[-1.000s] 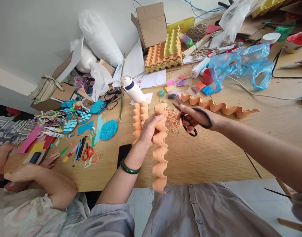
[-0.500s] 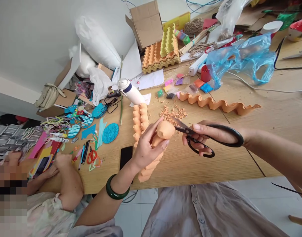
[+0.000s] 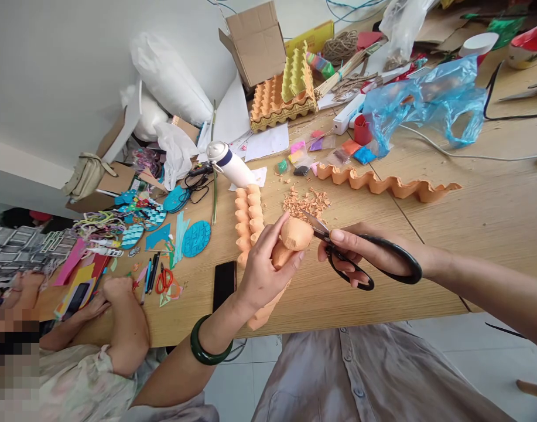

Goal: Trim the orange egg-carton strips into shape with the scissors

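Observation:
My left hand [image 3: 262,272] is wrapped round a piece of orange pulp egg tray [image 3: 297,234], its rounded cup facing up between thumb and fingers. My right hand [image 3: 360,249] grips black-handled scissors [image 3: 317,227], with thumb and fingers around the handles. The blades lie against or just beside the cup's right side; whether they touch it I cannot tell. Just beyond both hands is a heap of small orange shreds [image 3: 307,202] on the table. A strip of egg-tray cups [image 3: 249,217] runs behind and under my left hand, which hides part of it.
Another egg-tray strip [image 3: 386,183] lies to the right, near a blue plastic bag [image 3: 426,105]. A white bottle [image 3: 233,164], stacked egg trays [image 3: 272,105] and small coloured packets stand beyond. A phone [image 3: 225,287] rests by my left wrist. At left are another person's arms [image 3: 123,316] and orange scissors [image 3: 164,281].
My right hand has shifted slightly left and down with the scissors, nearer the cup. The left hand keeps its hold, and the cup has moved slightly right and down. The view has shifted a little.

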{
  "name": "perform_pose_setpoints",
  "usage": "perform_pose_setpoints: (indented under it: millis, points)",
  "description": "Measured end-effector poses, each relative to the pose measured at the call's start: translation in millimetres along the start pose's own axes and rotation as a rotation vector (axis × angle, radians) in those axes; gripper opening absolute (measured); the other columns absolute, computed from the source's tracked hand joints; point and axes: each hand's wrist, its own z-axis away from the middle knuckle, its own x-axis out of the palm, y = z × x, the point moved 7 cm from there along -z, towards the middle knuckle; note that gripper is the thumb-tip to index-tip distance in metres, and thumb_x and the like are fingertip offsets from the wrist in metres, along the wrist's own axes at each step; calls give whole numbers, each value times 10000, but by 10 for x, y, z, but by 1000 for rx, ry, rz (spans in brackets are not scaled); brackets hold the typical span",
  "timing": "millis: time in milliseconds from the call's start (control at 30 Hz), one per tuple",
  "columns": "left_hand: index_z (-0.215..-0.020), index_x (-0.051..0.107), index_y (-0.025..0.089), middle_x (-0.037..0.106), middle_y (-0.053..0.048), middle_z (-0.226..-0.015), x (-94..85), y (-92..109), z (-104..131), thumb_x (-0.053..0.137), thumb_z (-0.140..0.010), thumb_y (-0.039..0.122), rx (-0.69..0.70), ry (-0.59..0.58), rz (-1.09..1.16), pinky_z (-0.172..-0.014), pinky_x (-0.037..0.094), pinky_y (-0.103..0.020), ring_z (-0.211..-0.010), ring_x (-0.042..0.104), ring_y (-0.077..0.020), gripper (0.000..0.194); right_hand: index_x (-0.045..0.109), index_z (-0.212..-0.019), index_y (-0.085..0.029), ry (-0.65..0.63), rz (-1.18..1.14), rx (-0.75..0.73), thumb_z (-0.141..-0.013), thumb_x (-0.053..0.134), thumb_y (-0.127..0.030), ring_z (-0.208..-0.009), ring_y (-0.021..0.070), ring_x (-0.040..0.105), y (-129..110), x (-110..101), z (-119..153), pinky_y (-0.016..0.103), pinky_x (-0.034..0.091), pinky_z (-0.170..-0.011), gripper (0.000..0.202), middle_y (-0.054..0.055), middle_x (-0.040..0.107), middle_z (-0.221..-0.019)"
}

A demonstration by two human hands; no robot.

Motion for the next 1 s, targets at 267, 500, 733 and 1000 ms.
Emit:
perform_pose_setpoints:
  millis: [267,500,733,1000]
  points:
    - [-1543,524,184,688,-158,-1366,17,5,-6,711,-955,307,-9,-7,11,-1102,532,-407,-1334,634,-299,629,622,-934,-171,174,241,-53,-900,573,-825,-510,110,504,-110,-211,-1,269,432,-486,657,-41,501,-626]
    - [-1567,490,188,585,-158,-1555,18,-130,-10,707,-970,329,-104,12,138,-1208,469,-401,-1422,588,-283,650,680,-970,-177,385,752,-122,-927,428,-871,-545,145,497,-181,-267,56,287,330,-542,739,11,579,-640]
    - [-1589,466,204,584,-151,-1574,-16,-147,0,694,-984,334,-136,32,170,-1242,465,-443,-1445,582,-288,659,697,-1072,-168,565,1112,-186,-994,336,-801,-620,211,591,-191,-107,-15,304,230,-566,733,100,702,-732]
    - [-1591,472,214,585,-145,-1577,-47,-111,16,702,-972,336,-143,61,144,-1230,486,-440,-1467,565,-302,672,682,-1023,-164,549,1164,-147,-1055,252,-717,-640,211,592,-160,-32,-112,303,213,-569,701,112,706,-754]
